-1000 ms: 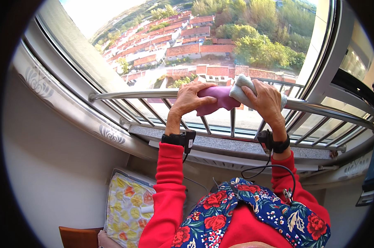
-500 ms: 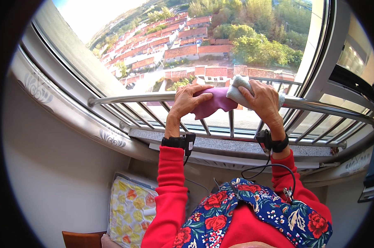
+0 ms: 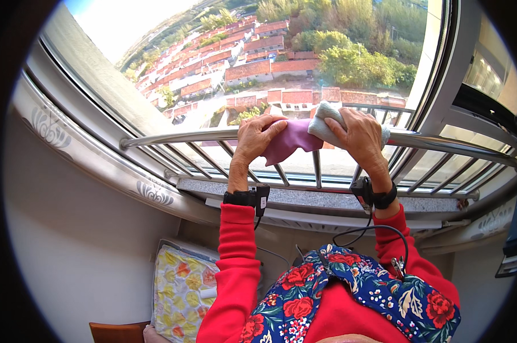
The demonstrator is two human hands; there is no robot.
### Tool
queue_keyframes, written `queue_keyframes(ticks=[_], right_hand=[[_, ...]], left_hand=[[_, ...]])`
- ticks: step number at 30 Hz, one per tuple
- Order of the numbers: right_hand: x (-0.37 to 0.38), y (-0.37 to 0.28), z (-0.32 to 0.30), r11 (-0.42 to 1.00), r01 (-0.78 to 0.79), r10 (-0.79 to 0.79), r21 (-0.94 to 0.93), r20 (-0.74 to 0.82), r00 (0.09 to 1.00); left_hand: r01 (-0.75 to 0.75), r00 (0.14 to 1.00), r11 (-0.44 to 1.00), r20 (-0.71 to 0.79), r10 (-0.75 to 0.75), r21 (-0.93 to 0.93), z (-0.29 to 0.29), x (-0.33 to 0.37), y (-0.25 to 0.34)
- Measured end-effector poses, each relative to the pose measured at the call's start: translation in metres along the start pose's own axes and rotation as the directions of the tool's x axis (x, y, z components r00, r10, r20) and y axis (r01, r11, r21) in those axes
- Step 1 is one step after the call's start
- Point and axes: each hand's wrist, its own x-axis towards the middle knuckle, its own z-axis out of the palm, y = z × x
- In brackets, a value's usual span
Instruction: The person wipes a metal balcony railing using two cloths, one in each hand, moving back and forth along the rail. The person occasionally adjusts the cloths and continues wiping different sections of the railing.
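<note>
A shiny metal handrail (image 3: 181, 136) runs across the window. Draped over its middle is a purple cloth (image 3: 291, 140), pressed to the bar by my left hand (image 3: 255, 137), whose fingers curl round its left end. My right hand (image 3: 358, 137) grips a folded pale blue-green cloth (image 3: 326, 123) against the rail, just right of the purple one. The two cloths touch or overlap slightly. Part of the pale cloth is hidden beneath my right fingers and shows again past them.
Below the rail stand upright metal bars (image 3: 317, 168) and a speckled stone sill (image 3: 304, 200). A window frame (image 3: 441, 97) rises at the right. On the lower left lies a yellow flowered cover (image 3: 181, 291). A black cable (image 3: 378, 228) hangs by my right forearm.
Both hands have shifted very slightly left in the picture along with the whole view. Their grip on the cloths looks the same.
</note>
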Motion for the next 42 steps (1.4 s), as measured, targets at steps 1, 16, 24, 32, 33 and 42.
queue_keyframes(ticks=[1, 16, 24, 32, 33, 42], right_hand=[[0.000, 0.000, 0.000, 1.000, 0.001, -0.001, 0.000, -0.003, 1.000], [-0.001, -0.001, 0.002, 1.000, -0.001, 0.001, 0.007, -0.023, 1.000], [0.000, -0.002, 0.002, 1.000, 0.002, -0.002, -0.018, -0.021, 1.000], [-0.001, -0.001, 0.002, 1.000, 0.005, -0.005, -0.002, -0.037, 0.999], [-0.001, -0.001, 0.003, 1.000, 0.024, -0.024, 0.000, -0.063, 0.998], [-0.002, 0.001, 0.004, 0.999, 0.042, -0.041, 0.006, -0.091, 0.995]], left_hand=[[-0.002, 1.000, 1.000, 0.000, 0.002, 0.003, 0.000, 0.000, 0.000], [-0.101, 0.992, 0.995, 0.070, 0.100, 0.012, -0.008, -0.007, 0.009], [-0.053, 0.999, 0.994, 0.010, 0.053, 0.094, 0.004, -0.013, 0.022], [-0.126, 0.991, 0.968, 0.076, 0.111, 0.215, 0.008, -0.014, 0.025], [-0.119, 0.991, 0.971, 0.084, 0.103, 0.206, 0.007, -0.014, 0.025], [-0.142, 0.989, 0.968, 0.080, 0.128, 0.206, 0.009, -0.015, 0.022]])
